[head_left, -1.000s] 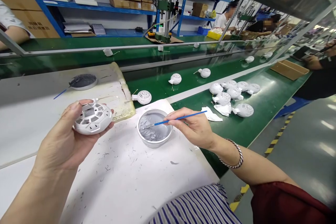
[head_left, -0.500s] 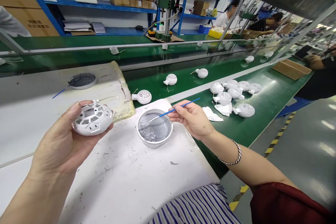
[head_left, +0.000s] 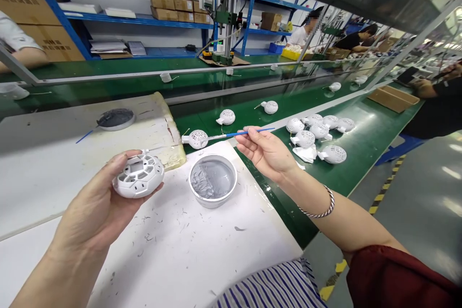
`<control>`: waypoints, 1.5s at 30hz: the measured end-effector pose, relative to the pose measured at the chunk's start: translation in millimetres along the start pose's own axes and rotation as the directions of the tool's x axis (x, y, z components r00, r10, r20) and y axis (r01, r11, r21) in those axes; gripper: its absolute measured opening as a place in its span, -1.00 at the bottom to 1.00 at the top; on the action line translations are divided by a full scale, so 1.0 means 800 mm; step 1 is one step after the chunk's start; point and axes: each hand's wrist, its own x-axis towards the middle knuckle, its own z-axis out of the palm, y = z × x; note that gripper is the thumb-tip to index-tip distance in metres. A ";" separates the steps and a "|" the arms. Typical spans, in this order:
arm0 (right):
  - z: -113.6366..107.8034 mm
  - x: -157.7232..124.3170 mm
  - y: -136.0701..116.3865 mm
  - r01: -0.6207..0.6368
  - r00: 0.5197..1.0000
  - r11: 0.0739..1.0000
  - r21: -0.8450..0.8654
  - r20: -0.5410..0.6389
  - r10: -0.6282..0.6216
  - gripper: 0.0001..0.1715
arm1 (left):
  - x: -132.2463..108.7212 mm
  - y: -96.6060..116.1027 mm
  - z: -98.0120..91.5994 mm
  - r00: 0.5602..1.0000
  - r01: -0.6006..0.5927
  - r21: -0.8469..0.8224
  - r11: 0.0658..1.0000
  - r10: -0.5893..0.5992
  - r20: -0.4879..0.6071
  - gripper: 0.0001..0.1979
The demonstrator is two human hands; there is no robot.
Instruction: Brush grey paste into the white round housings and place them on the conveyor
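Right hand (head_left: 269, 154) pinches a thin blue brush (head_left: 240, 133) between thumb and fingertips, the other fingers loosely curled. Its bristle end, coated grey, points left and crosses in view a white openwork globe (head_left: 198, 140); it seems to hang in front of it, though contact cannot be judged.

Left hand (head_left: 92, 207) grips a white openwork shell (head_left: 139, 183), thumb at the near rim, opening tilted upward; the palm hides its underside and some fingers. Between the hands, nearer the right, a white bowl (head_left: 212, 203) holds ridged grey paste.

Dark characters are printed on a large carton (head_left: 54, 41) at upper left, too blurred to read; the labels on the small boxes (head_left: 164, 14) on the shelf are likewise too small. A co-worker's sleeve (head_left: 14, 33) is cut off by the left edge, and the wearer's dark red sleeve (head_left: 393, 274) by the lower right corner.

Bare, grey-flecked white board (head_left: 169, 250) stretches below the bowl and left hand. Its slanting right edge meets the green worktop (head_left: 288, 211), where clustered white globes (head_left: 319, 130) sit well beyond the right hand.
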 end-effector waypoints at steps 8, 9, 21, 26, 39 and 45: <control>0.046 0.012 -0.026 0.077 0.992 0.995 -0.069 0.106 -0.070 -0.84 | -0.007 -0.008 0.004 0.994 0.069 -0.001 0.998 -0.069 0.080 -0.83; 0.054 0.013 -0.029 0.089 0.989 0.992 -0.084 0.126 -0.078 -0.84 | -0.010 -0.008 0.006 0.993 0.078 0.000 0.997 -0.078 0.084 -0.82; 0.098 0.010 -0.017 0.089 0.958 0.986 -0.138 0.284 -0.047 -0.86 | -0.029 -0.013 0.012 0.980 0.137 -0.006 0.991 -0.135 0.148 -0.77; 0.086 0.004 0.000 -0.007 0.957 0.994 -0.109 0.288 0.038 -0.86 | -0.030 -0.011 0.014 0.983 0.133 -0.005 0.991 -0.131 0.130 -0.76; 0.065 -0.014 0.021 0.177 0.941 0.957 -0.230 0.325 -0.097 -0.84 | -0.046 -0.008 0.019 0.981 0.107 -0.077 0.991 -0.093 0.168 -0.72; 0.065 -0.037 0.020 0.500 0.839 0.788 -0.361 0.428 -0.336 -0.97 | -0.048 -0.009 0.020 0.981 0.067 -0.096 0.993 -0.048 0.188 -0.76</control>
